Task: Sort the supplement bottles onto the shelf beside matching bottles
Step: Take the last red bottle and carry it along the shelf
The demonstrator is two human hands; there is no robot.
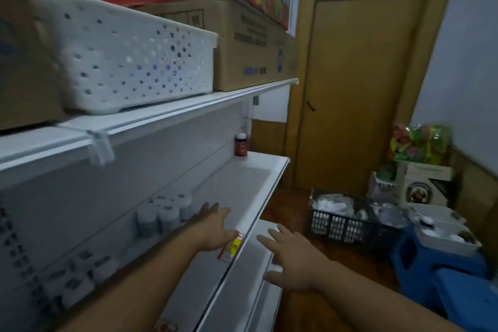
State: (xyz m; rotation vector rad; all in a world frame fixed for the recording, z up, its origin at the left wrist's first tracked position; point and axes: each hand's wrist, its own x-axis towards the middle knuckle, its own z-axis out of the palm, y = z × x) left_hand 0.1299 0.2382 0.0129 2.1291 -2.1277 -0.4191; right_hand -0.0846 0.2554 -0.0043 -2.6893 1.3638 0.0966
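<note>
Both hands are spread and hold nothing. The left hand (214, 229) reaches over the white shelf (242, 197) at lower centre, fingers near a cluster of white-capped bottles (161, 213). The right hand (293, 261) hovers past the shelf's front edge. A lone red bottle (240, 145) stands at the shelf's far end. At lower right, a black crate (339, 226) holds white packets.

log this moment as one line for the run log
hands: left open over shelf, right open, both empty | white bottles at back | red bottle far end
</note>
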